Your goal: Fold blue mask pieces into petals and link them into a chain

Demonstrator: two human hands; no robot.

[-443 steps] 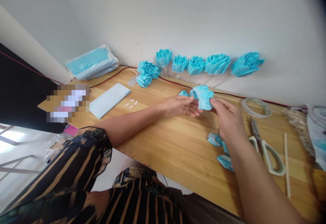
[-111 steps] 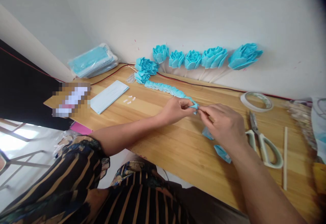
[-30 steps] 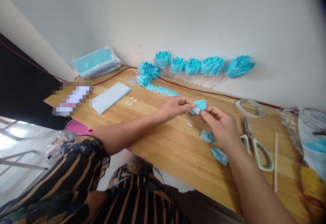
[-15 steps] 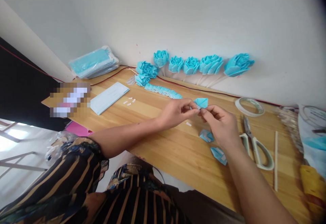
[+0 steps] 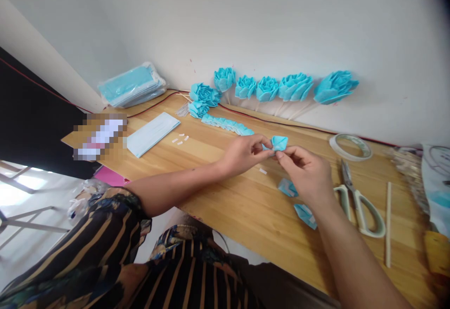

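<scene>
A small folded blue fabric petal [image 5: 280, 143] is pinched between both hands above the wooden table. My left hand [image 5: 246, 153] grips its left edge with thumb and fingertips. On its lower right side, my right hand [image 5: 306, 168] pinches it between thumb and forefinger. Two more folded blue pieces [image 5: 288, 187] lie on the table close to my right hand, partly behind it. A tiny white strip [image 5: 263, 171] rests below my left fingertips. Behind my left hand runs a row of overlapping blue petals [image 5: 227, 124].
Blue flowers on sticks [image 5: 267, 88] lean along the wall. Scissors [image 5: 355, 201], a tape roll [image 5: 350, 147] and a thin stick [image 5: 388, 224] lie to the right. A flat pale-blue mask [image 5: 153, 134], small white strips [image 5: 180, 139] and a bag of masks [image 5: 131, 85] are on the left.
Both hands stay pinched on the petal, whose blue face is turned slightly more toward me. The whole view has shifted a little; the table things lie as before.
</scene>
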